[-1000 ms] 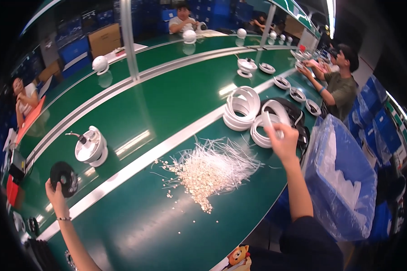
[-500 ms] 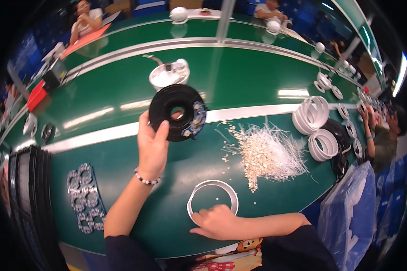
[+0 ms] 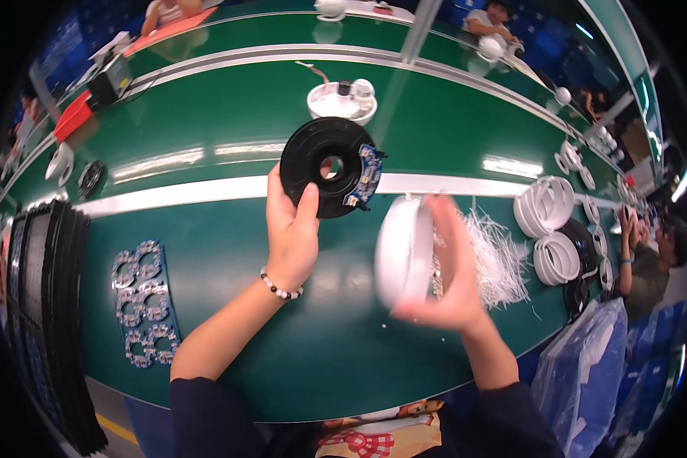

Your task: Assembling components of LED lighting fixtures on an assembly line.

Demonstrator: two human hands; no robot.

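My left hand (image 3: 294, 237) is closed on a round black plastic disc (image 3: 301, 145) with a hole in its middle, thumb on the near face. A blue curved circuit board (image 3: 369, 177) sits along the disc's right side. To the right, my right hand (image 3: 458, 282) grips a white plastic ring (image 3: 401, 248) held on edge above the table, its fingers blurred by motion. The ring and the disc are apart. Behind the ring lies a heap of white wires (image 3: 496, 263) with small connectors, partly hidden by the ring and my hand.
Blue circuit board panels (image 3: 143, 304) lie at left, beside a stack of black trays (image 3: 46, 305). White rings (image 3: 543, 206) are piled at right near a plastic-covered blue bin (image 3: 580, 366). A white bowl-shaped housing (image 3: 336, 105) stands beyond the disc. Other people sit across and to the right.
My right hand has lifted the white ring off the table and turned it on edge. My left hand has shifted right and slightly up with the black disc. The view has shifted a little.
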